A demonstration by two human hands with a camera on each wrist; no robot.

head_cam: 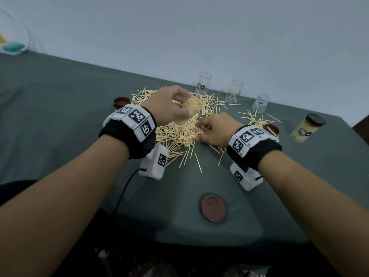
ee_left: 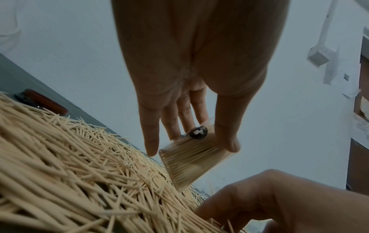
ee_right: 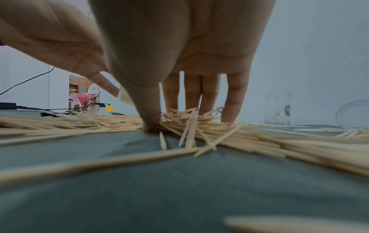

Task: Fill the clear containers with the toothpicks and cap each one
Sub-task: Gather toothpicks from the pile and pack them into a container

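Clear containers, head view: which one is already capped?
The full container at far right, under its dark lid. The three containers near the wall stand open, nearly empty; the held container in the left hand is uncapped.

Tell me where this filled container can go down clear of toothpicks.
Bare cloth lies left of the toothpick pile, past the brown lid there. Another free patch is at the near edge, around the flat lid. Crowded: the middle, and back right by the three open containers.
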